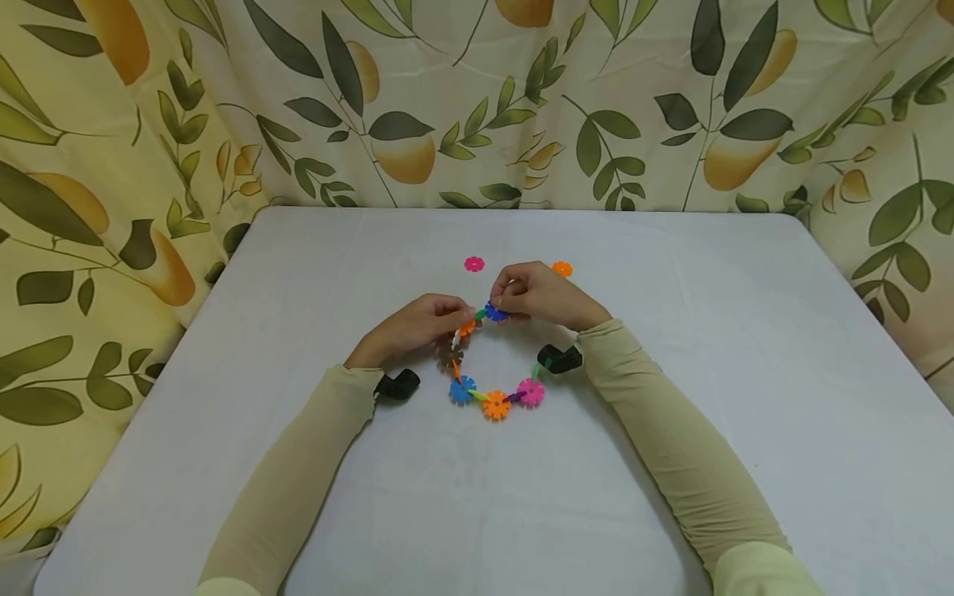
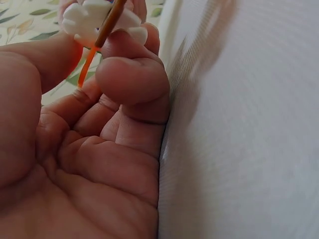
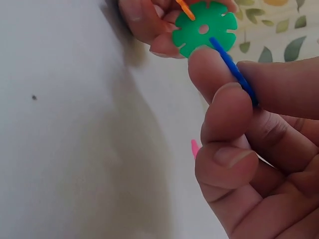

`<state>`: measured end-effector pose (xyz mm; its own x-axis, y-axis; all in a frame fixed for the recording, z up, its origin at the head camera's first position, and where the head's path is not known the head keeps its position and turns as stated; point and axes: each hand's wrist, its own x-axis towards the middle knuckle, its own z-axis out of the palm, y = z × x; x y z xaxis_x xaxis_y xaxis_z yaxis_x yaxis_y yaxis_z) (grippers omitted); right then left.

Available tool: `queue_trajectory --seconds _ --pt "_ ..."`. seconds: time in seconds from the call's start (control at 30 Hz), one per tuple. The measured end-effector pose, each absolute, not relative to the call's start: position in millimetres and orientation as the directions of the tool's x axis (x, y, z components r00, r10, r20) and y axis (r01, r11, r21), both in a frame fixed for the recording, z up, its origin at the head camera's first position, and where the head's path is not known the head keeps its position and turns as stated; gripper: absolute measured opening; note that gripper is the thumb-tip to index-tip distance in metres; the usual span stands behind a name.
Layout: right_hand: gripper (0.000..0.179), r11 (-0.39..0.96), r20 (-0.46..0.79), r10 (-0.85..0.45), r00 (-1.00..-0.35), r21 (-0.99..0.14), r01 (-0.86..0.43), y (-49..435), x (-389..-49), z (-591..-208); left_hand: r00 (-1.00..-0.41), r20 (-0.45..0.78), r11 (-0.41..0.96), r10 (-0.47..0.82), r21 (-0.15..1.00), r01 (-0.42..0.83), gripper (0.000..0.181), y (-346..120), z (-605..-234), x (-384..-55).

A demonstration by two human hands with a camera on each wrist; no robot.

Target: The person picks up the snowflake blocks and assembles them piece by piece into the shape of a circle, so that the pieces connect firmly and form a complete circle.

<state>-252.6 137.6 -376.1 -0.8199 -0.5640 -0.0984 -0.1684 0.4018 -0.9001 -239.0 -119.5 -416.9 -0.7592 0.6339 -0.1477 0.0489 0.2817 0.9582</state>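
In the head view, a chain of notched, flower-like plastic discs curves over the white table. My right hand (image 1: 547, 294) pinches a dark blue disc (image 1: 495, 313), seen edge-on between thumb and fingers in the right wrist view. This disc meets a green disc (image 3: 203, 29) with a hole in its middle. My left hand (image 1: 417, 327) pinches the chain beside the green disc, around an orange disc (image 1: 466, 329). A white disc (image 2: 82, 22) and a brown disc (image 2: 109, 22) show at the left fingertips. Fingers partly hide the joints.
On the white table (image 1: 492, 497), a loose pink disc (image 1: 474, 264) and an orange one (image 1: 562, 269) lie beyond the hands. The chain's near side includes a light blue disc (image 1: 462, 390) and a pink disc (image 1: 531, 392). Black wrist devices (image 1: 398, 386) sit beneath both wrists.
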Motion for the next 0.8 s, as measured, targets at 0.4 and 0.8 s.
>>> queue_trajectory --seconds 0.4,0.8 --pt "0.005 0.396 -0.062 -0.536 -0.842 -0.899 -0.186 127.2 -245.4 -379.6 -0.752 -0.136 0.281 0.645 0.957 0.067 0.023 -120.5 -417.3 -240.1" --pt "0.004 0.396 -0.027 -0.515 -0.857 -0.894 -0.210 119.7 -242.7 -386.1 -0.760 -0.154 0.318 0.632 0.945 0.074 0.022 -122.1 -418.7 -242.7"
